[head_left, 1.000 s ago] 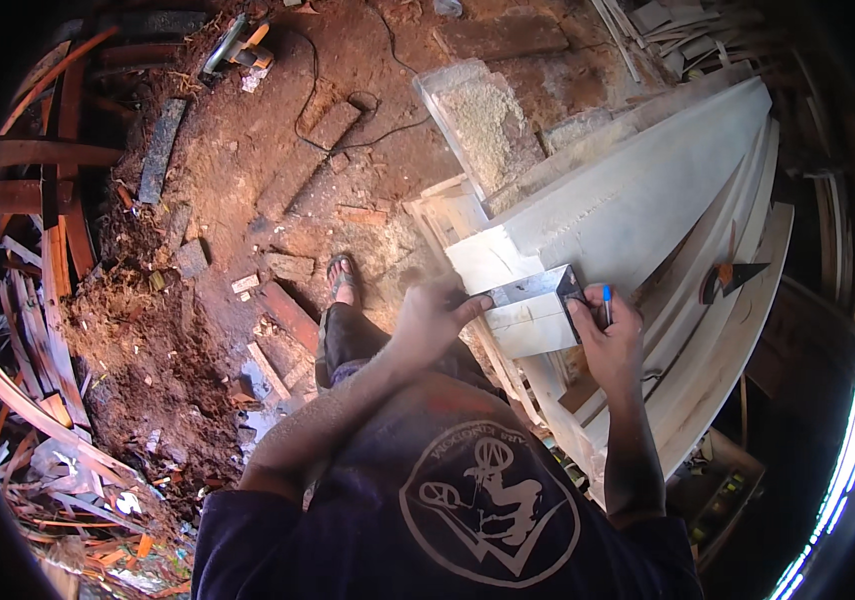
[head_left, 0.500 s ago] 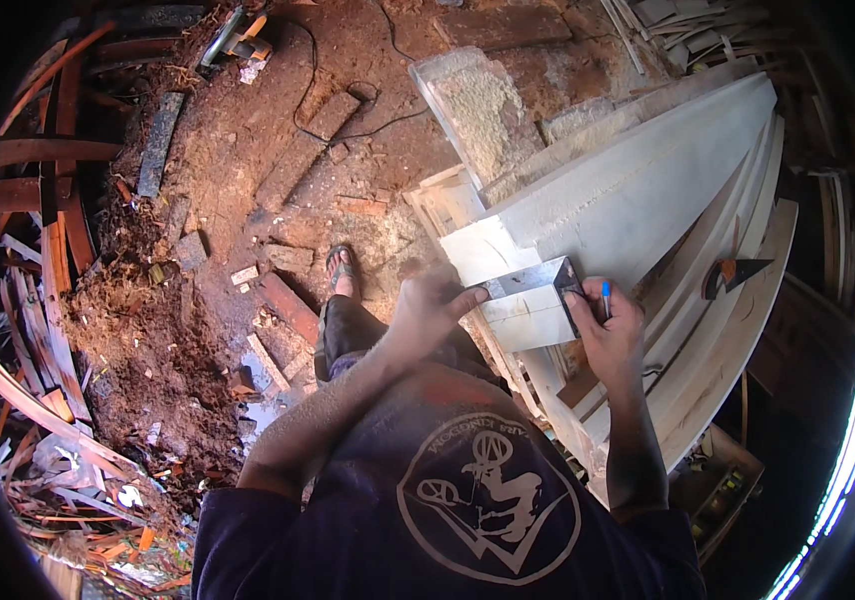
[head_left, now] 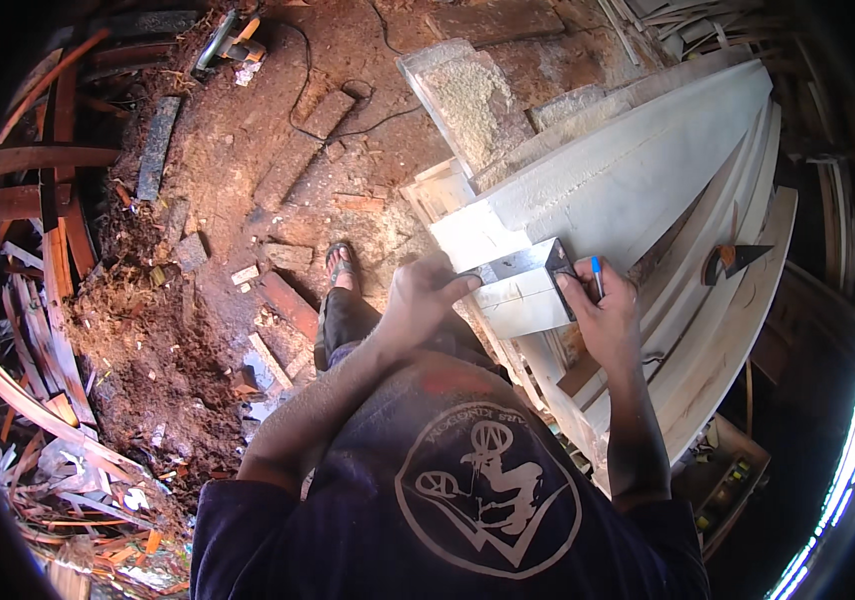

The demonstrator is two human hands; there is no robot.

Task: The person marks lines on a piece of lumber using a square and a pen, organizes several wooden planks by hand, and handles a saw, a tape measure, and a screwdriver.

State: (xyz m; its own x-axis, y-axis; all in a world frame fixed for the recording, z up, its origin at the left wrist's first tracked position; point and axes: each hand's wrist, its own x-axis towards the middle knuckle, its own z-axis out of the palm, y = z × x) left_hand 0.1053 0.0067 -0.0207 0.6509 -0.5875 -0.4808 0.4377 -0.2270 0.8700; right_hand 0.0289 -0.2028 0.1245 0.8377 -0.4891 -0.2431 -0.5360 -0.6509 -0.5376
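The strip runs crosswise, right end farther out; my left hand pinches one end, right hand the other, plus pen.

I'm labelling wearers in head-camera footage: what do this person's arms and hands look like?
The left hand and right hand are ungloved, with no watch or bracelet visible. Both forearms are bare; the left forearm looks dusted with pale powder. The short sleeves are dark navy or purple, without visible markings.

Left of the white block, the left hand hides its curled fingertips; below the block, the shirt runs off-frame.
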